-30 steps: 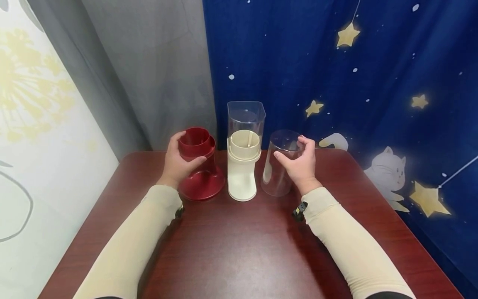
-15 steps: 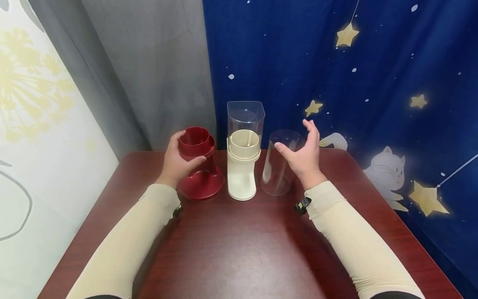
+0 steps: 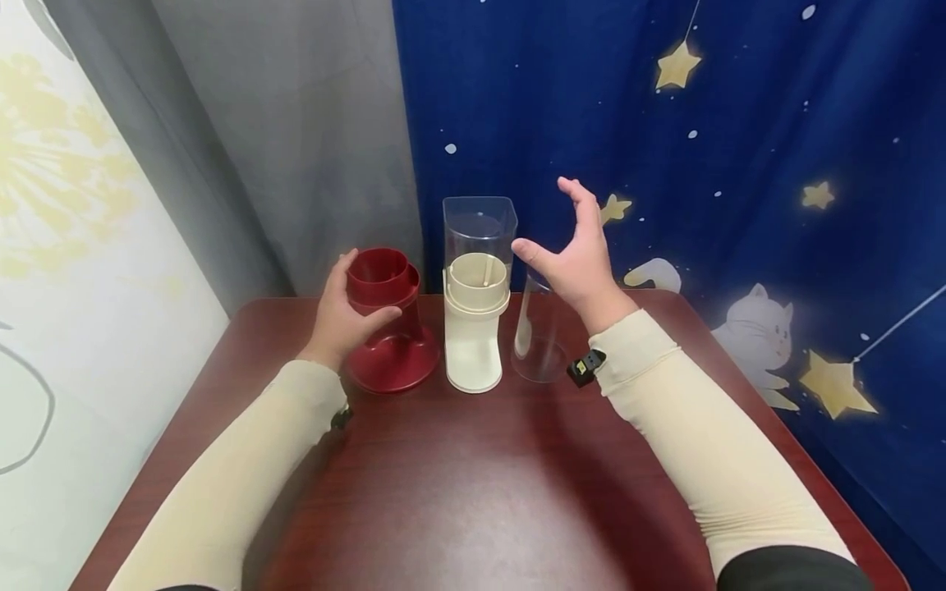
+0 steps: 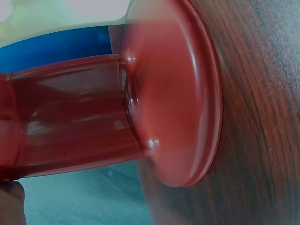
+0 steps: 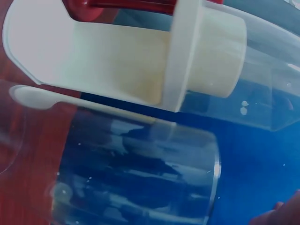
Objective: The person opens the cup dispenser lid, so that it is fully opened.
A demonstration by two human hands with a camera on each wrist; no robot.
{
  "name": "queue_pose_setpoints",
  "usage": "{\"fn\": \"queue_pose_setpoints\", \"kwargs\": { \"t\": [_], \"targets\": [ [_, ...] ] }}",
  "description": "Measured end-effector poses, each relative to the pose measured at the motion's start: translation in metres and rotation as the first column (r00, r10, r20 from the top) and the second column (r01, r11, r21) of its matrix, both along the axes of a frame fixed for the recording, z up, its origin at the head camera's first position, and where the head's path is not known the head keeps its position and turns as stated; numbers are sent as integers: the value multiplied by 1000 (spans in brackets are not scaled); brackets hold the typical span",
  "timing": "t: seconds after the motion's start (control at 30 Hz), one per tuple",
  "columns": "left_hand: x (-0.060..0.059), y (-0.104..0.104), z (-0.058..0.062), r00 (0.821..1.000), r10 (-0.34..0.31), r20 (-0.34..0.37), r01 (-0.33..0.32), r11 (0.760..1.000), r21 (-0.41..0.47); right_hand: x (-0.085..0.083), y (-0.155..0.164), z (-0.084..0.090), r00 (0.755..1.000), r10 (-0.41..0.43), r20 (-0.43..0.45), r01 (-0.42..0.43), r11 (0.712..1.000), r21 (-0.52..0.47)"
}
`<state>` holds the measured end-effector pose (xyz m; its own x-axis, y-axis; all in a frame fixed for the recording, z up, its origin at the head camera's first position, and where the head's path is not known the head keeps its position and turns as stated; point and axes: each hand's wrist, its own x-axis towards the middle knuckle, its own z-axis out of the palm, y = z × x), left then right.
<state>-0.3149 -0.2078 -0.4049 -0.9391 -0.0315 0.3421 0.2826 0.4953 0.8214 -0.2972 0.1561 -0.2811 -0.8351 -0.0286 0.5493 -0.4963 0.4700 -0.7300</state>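
Here, toward the table's (image 3: 458, 492) far edge, the red stand (image 3: 388, 328) is gripped round its upper cylinder by the left hand (image 3: 342, 316). Beside it stands a cream base (image 3: 473, 328) carrying a clear, empty-looking container (image 3: 479, 226). Beyond, the right hand (image 3: 576, 254) is held released, fingers spread, above the clear cup (image 3: 535, 345).

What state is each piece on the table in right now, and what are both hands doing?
red base: upright on the table, gripped near its top.
left hand: holds the red base.
cream base: upright, untouched, clear square container seated on top.
clear cylinder: standing on the table, not held.
right hand: raised above the clear cylinder, fingers spread, holding nothing.
table: wooden, bears all three pieces.
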Motion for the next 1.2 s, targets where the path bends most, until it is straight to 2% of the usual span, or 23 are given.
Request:
{"fn": "queue_pose_setpoints", "kwargs": {
  "t": [0.1, 0.17, 0.3, 0.37, 0.47, 0.6, 0.73, 0.87, 1.0, 1.2],
  "targets": [
    [1, 0, 7, 1000, 5, -12, -5, 1000, -8, -4, -6, 8, 998, 31, 49, -31, 1000, -2],
    [5, 3, 16, 999, 9, -33, -10, 1000, -10, -6, -9, 12, 996, 44, 82, -43, 999, -8],
    [10, 15, 38, 991, 15, -131, -16, 1000, -8, -13, -16, 14, 991, 62, 116, -60, 998, -20],
    [12, 23, 49, 981, 6, -196, -7, 1000, -5, -15, -19, 14, 990, 72, 122, -70, 997, -17],
    [15, 36, 60, 953, -34, -300, 37, 999, 3, -21, -26, 14, 987, 94, 131, -93, 996, -9],
    [18, 54, 67, 921, -112, -372, 114, 993, -16, -28, -34, 14, 980, 121, 158, -125, 992, 13],
    [19, 69, 66, 916, -182, -359, 181, 983, -34, -33, -43, 13, 969, 145, 199, -155, 987, 38],
    [18, 80, 60, 926, -225, -302, 224, 974, -38, -35, -48, 11, 959, 171, 227, -188, 980, 58],
    [17, 88, 55, 938, -252, -240, 254, 967, -21, -37, -51, 9, 947, 221, 234, -233, 972, 23],
    [16, 98, 48, 951, -255, -176, 258, 966, -5, -38, -51, 5, 933, 275, 232, -268, 961, -60]
  ]
}}
